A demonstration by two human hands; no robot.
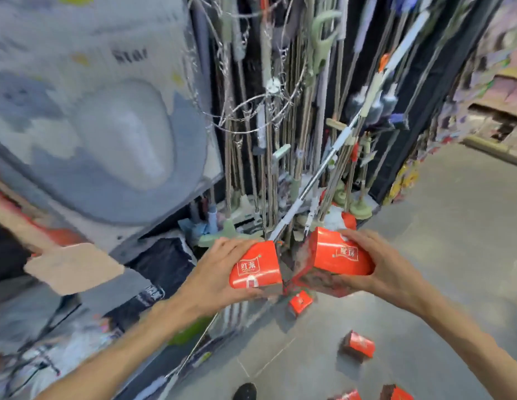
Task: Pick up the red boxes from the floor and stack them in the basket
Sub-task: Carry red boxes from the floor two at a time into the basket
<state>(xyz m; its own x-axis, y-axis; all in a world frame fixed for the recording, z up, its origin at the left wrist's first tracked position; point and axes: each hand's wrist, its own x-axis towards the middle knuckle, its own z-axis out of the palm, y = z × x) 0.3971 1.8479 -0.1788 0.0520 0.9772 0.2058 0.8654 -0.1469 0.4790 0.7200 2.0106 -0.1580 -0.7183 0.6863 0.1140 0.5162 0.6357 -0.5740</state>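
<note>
Our left hand [214, 272] is wrapped around 1 red box [256, 268], with the thumb under it and the fingers over the top. Our right hand [380, 264] grips another red box [339, 252] the same way. Both boxes are up in the air, and they sit close side by side with a small gap between them.

We use the tall rack of mops and brooms [294, 125] as our marker. It is the biggest thing we can make out clearly, and it stands straight ahead of us. Our 2 held boxes hang right in front of its bottom end. The big grey blurry shape [107, 134] is to the left of the rack, and we cannot tell what it is. The grey floor [453, 226] spreads out to the right of the rack and below it.

More red boxes lie on that floor, below the rack. 1 small box [300, 302] lies just under our hands. Another box [359, 345] lies farther down and a bit right. 2 more boxes [395, 394] peek in at the bottom edge.

We think the job is only partly done. 2 boxes are picked up, and at least 4 are left on the floor. We cannot see the basket clearly, so we cannot say how many boxes are stacked in it.
</note>
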